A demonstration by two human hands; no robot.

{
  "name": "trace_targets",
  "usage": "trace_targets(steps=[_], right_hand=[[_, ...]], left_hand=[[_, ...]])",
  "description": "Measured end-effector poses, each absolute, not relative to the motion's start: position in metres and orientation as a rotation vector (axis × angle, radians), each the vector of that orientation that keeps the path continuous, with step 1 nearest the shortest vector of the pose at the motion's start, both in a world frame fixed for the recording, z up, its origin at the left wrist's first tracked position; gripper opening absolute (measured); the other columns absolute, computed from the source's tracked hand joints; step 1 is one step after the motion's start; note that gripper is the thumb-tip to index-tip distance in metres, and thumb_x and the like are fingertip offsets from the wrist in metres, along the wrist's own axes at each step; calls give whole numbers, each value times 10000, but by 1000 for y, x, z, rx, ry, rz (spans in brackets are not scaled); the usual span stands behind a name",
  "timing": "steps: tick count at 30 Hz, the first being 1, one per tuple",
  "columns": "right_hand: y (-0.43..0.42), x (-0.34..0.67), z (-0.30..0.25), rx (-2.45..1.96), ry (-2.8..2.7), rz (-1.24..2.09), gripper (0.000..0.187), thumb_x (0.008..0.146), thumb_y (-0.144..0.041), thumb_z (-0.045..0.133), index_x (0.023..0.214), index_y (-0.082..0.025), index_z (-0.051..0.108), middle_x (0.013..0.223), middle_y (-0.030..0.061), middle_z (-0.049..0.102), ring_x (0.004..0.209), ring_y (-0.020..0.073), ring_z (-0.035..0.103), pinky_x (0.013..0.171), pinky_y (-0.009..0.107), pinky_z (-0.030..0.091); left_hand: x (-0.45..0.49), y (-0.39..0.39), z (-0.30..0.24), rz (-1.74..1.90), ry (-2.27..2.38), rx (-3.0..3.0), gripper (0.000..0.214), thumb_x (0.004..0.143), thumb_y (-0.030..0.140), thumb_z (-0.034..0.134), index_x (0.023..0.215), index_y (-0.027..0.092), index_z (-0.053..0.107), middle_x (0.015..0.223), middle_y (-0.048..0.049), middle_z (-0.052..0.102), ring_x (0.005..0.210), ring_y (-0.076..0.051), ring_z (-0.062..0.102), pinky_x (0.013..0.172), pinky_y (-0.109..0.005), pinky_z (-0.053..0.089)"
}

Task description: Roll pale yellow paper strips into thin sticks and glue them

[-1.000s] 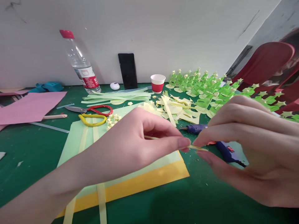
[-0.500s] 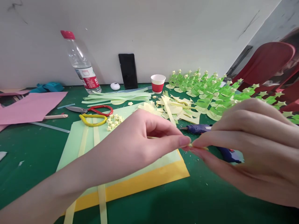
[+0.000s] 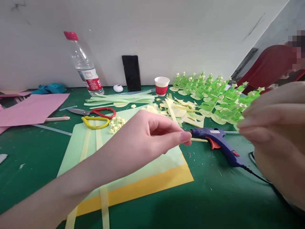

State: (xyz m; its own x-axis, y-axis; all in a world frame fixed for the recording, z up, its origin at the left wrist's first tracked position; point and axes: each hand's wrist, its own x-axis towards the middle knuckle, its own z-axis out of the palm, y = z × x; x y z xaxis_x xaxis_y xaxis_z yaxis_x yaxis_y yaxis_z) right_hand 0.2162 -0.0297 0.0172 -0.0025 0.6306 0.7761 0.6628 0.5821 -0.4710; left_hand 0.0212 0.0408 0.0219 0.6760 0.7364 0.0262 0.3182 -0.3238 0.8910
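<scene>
My left hand (image 3: 152, 140) is closed in a pinch over the sheets. A narrow pale yellow paper strip (image 3: 199, 140) sticks out past its fingertips to the right. At the right edge, my right hand (image 3: 276, 133) is blurred, thumb and forefinger pressed together; whether anything is between them I cannot make out. Behind the strip lies a blue glue gun (image 3: 220, 141) with an orange trigger. Pale green sheets (image 3: 143, 173) with a yellow one at the front lie under my left arm. Two pale strips (image 3: 104, 203) lie across them, beside a heap of small folded paper stars (image 3: 116, 124).
Scissors (image 3: 101, 113) with red and yellow handles lie left of the stars. Behind are a bottle (image 3: 87, 71), a phone (image 3: 132, 73), a paper cup (image 3: 162, 86), paper scraps (image 3: 183, 109) and rows of green paper pieces topped with stars (image 3: 219, 98). A person in red is at the far right.
My right hand has let go of the paper at my left fingertips and moved right and nearer the camera, uncovering the glue gun. My left hand has barely moved, still pinching the strip.
</scene>
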Motion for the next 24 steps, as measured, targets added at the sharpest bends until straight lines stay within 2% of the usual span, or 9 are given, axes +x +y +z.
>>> trace_targets(steps=[3, 7, 10, 14, 19, 24], right_hand=[[-23, 204, 16, -993, -1681, -37, 216, 808, -119, 605, 811, -333, 637, 686, -42, 586, 637, 119, 518, 508, 278, 427], [-19, 204, 10, -1088, -1714, 83, 121, 846, -172, 596, 816, -284, 628, 745, -61, 612, 695, 105, 558, 599, 239, 491], [-20, 210, 8, -1148, -1715, 145, 112, 875, -227, 572, 810, -301, 624, 778, -88, 633, 722, 98, 580, 622, 219, 502], [-21, 211, 9, -1174, -1727, 179, 143, 889, -237, 555, 804, -334, 619, 775, -117, 632, 685, 79, 573, 566, 197, 480], [-20, 210, 9, -1192, -1719, 264, 208, 898, -230, 535, 863, -399, 652, 732, -117, 616, 656, 84, 579, 562, 221, 484], [-18, 209, 13, -1186, -1673, 344, 203, 862, -220, 579, 833, -396, 675, 776, -127, 651, 724, 91, 601, 605, 207, 508]], left_hand=[[21, 40, 23, 545, 818, 1907, 249, 814, 328, 577, 657, 190, 712, 478, 57, 456, 439, -45, 363, 369, -108, 275], [22, 40, 23, 522, 838, 1906, 265, 819, 346, 572, 648, 191, 702, 479, 53, 454, 443, -52, 361, 373, -117, 274], [23, 41, 22, 522, 834, 1908, 257, 816, 343, 573, 650, 193, 700, 478, 54, 457, 443, -52, 361, 372, -117, 273], [23, 40, 23, 532, 822, 1906, 250, 814, 330, 577, 647, 191, 702, 483, 56, 474, 440, -47, 373, 371, -111, 281], [22, 40, 24, 541, 827, 1915, 242, 803, 319, 580, 636, 195, 705, 473, 57, 476, 428, -52, 386, 362, -123, 285], [23, 39, 23, 548, 838, 1941, 251, 812, 321, 573, 638, 201, 708, 481, 50, 498, 437, -64, 389, 364, -139, 288]])
